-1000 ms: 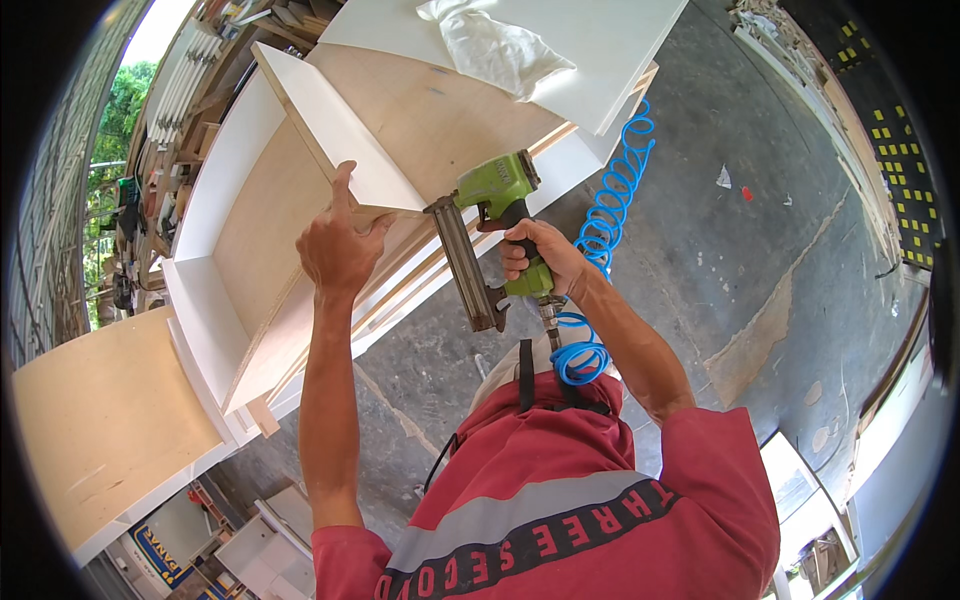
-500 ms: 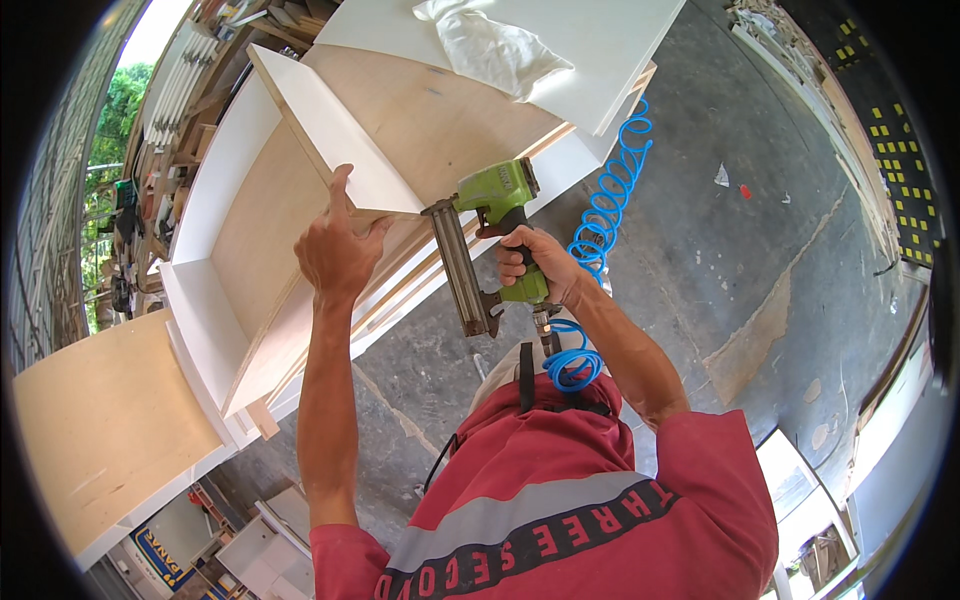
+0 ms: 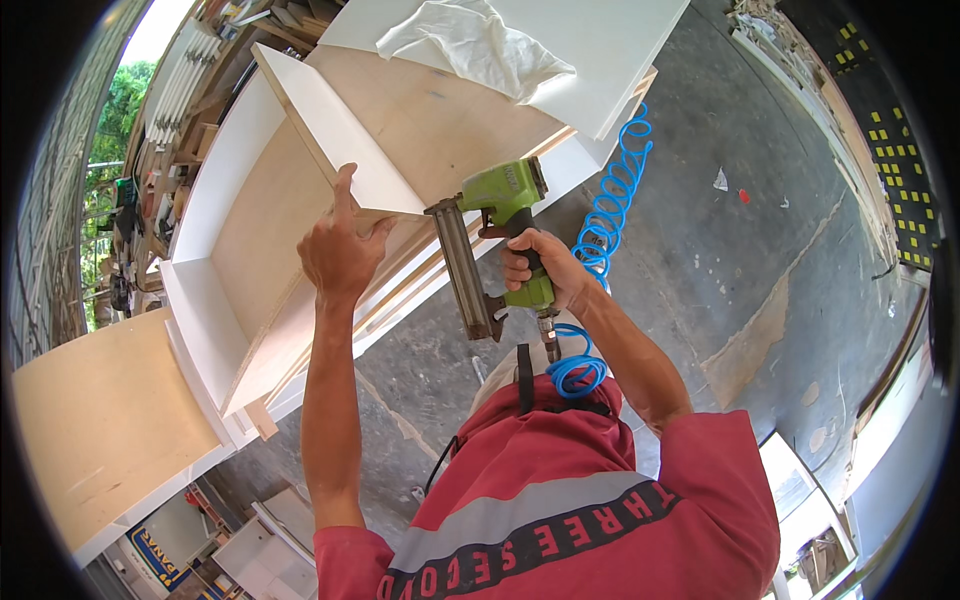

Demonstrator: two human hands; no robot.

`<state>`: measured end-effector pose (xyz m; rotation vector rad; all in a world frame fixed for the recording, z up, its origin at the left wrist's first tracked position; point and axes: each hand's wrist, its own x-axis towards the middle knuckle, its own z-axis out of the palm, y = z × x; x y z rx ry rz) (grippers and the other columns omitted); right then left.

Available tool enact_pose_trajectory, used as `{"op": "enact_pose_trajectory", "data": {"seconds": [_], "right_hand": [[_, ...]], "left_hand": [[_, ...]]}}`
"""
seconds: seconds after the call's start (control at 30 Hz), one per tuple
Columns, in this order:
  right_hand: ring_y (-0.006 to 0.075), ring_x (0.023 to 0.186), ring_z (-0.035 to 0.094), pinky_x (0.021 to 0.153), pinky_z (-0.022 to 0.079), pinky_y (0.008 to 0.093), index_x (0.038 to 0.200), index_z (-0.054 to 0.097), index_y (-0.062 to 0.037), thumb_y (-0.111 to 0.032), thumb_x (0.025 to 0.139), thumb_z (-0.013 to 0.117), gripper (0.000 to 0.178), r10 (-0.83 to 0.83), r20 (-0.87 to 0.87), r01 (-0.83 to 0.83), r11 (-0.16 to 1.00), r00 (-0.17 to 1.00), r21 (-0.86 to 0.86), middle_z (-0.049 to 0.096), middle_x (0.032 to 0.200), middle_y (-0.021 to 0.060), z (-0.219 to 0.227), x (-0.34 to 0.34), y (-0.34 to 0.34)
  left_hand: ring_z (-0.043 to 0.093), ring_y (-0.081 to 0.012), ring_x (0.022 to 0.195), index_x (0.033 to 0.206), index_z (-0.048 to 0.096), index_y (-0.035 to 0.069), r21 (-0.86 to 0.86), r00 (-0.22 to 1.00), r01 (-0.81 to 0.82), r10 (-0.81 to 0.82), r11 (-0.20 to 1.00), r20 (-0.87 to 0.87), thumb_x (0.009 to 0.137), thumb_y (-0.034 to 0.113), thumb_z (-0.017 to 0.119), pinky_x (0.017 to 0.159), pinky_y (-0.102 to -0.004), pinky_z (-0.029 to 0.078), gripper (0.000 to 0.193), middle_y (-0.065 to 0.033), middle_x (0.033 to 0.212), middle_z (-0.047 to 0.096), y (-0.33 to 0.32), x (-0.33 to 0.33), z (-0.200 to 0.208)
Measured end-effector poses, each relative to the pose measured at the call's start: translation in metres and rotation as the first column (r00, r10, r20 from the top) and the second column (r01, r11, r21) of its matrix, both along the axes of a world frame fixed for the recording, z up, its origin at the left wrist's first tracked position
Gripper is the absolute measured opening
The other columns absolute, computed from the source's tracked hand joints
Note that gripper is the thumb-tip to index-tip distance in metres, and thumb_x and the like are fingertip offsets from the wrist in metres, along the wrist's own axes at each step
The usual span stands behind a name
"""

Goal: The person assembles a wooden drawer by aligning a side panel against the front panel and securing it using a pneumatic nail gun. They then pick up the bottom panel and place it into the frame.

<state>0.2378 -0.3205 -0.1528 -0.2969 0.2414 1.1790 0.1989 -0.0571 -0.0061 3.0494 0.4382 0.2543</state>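
1. Left hand (image 3: 340, 252): index and thumb spread at the white panel's (image 3: 343, 128) near end; whether gripping, I cannot tell. Loose support could let it shift.
2. Right hand (image 3: 545, 264) grips the green nail gun (image 3: 500, 188), nose near the left thumb; a stray nail could strike it.
3. Blue hose (image 3: 597, 238) beside the right fingers could snag.

Two bare hands (image 3: 340, 258), one green nail gun (image 3: 500, 188), one blue coiled hose (image 3: 578, 376), one upright divider (image 3: 345, 125), and one cloth (image 3: 490, 45) along a white panel's (image 3: 622, 65) near edge.
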Motion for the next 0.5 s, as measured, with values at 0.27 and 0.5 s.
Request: {"op": "enact_pose_trajectory", "data": {"seconds": [0.27,0.5], "right_hand": [[0.0116,0.061,0.044,0.064,0.047,0.0320,0.127,0.057,0.0023,-0.013,0.100,0.052,0.031,0.011,-0.019,-0.011,1.000,1.000,0.012,0.043,0.071,-0.0008,0.0018,0.0007,0.0057],[0.0107,0.060,0.044,0.062,0.047,0.0311,0.118,0.057,0.0008,-0.013,0.099,0.054,0.023,0.018,-0.025,-0.016,0.997,1.000,0.071,0.043,0.071,-0.0010,-0.0020,-0.0004,0.0074]], "left_hand": [[0.073,-0.0348,0.071,0.150,0.050,0.023,0.001,0.997,0.036,-0.036,0.999,0.063,0.073,0.036,0.094,0.063,-0.0446,0.054,0.089,-0.0109,0.073,0.071,0.0004,-0.0009,-0.0041],[0.074,-0.0355,0.072,0.150,0.051,0.023,0.013,0.999,0.025,-0.025,1.000,0.048,0.072,0.037,0.094,0.064,-0.0449,0.055,0.090,-0.0122,0.076,0.073,-0.0001,0.0003,-0.0035]]}}
